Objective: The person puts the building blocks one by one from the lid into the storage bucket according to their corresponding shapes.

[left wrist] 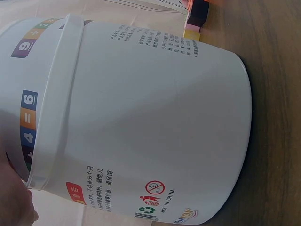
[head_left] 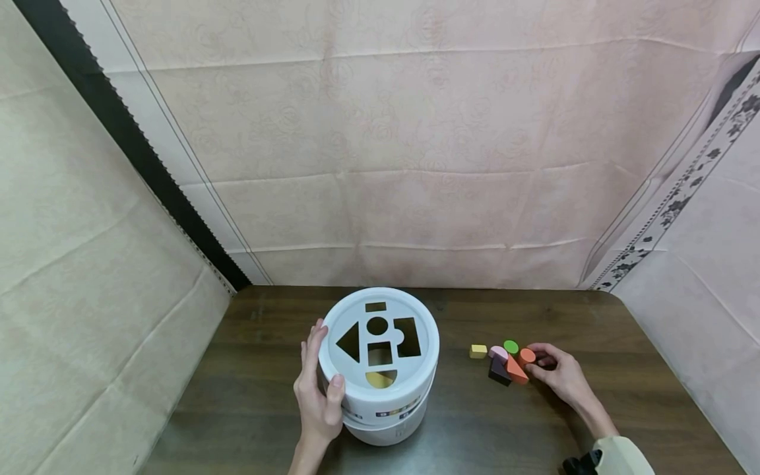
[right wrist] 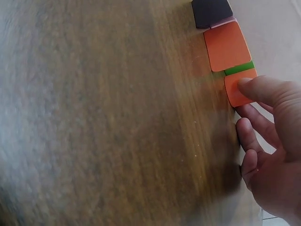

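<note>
A white shape-sorter bucket (head_left: 386,432) stands upright on the table, its lid (head_left: 350,316) cut with several shaped holes. My left hand (head_left: 317,396) holds its left side near the top, thumb at the front of the rim and fingers toward the back. Through the front hole a yellow block (head_left: 379,379) shows inside. On the right, my right hand (head_left: 558,373) pinches an orange round block (head_left: 526,356), with the thumb on its near face in the right wrist view. Touching or close by are an orange triangular block (head_left: 515,371), a green round block (head_left: 510,346), a pink block (head_left: 499,353) and a dark block (head_left: 499,371).
A yellow block (head_left: 477,351) lies at the left end of the block group. The brown wooden table (head_left: 249,396) ends at a pale cloth wall (head_left: 415,218) behind, with cloth (head_left: 119,316) on the left side too. Printed labels cover the bucket's side.
</note>
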Action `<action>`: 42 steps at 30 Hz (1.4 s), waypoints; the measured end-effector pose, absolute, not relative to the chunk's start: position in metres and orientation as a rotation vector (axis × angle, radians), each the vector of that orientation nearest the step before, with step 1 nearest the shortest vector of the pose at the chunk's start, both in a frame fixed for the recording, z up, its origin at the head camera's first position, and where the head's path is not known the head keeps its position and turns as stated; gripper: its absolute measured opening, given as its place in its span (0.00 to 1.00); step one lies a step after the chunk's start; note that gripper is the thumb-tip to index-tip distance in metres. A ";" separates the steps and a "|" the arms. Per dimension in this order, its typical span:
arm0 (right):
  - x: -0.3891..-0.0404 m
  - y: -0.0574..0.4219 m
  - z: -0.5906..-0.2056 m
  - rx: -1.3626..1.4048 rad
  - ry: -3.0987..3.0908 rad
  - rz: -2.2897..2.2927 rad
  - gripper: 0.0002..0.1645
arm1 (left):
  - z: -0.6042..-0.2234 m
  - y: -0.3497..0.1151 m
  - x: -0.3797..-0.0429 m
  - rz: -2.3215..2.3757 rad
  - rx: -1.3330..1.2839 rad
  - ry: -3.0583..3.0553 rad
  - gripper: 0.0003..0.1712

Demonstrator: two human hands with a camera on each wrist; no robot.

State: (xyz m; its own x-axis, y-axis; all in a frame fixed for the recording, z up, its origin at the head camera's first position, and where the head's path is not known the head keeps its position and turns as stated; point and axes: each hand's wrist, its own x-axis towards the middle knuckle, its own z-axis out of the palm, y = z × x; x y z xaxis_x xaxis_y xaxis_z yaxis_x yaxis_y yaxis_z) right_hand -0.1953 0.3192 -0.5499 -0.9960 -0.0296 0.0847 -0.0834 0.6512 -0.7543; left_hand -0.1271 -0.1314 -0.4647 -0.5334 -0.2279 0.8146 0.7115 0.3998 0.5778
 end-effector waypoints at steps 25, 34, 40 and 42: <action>-0.194 0.323 -0.544 0.083 -2.790 1.238 0.20 | -0.465 -0.130 -0.128 -1.299 -0.433 -1.733 0.35; -0.194 0.320 -0.532 0.099 -2.774 1.227 0.21 | -0.464 -0.130 -0.129 -1.301 -0.436 -1.723 0.35; -0.194 0.313 -0.518 0.124 -2.753 1.229 0.22 | -0.464 -0.130 -0.128 -1.297 -0.429 -1.722 0.35; -0.194 0.310 -0.514 0.144 -2.741 1.231 0.22 | -0.464 -0.130 -0.128 -1.295 -0.427 -1.722 0.35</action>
State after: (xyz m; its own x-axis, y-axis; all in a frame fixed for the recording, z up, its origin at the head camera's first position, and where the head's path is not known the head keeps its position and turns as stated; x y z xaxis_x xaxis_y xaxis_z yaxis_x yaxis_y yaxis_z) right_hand -0.1938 0.3099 -0.5137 -0.9866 -0.0326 0.1600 -0.1413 0.6618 -0.7362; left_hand -0.1276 -0.1300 -0.4644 -0.5262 -0.2363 0.8169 0.7192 0.3888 0.5758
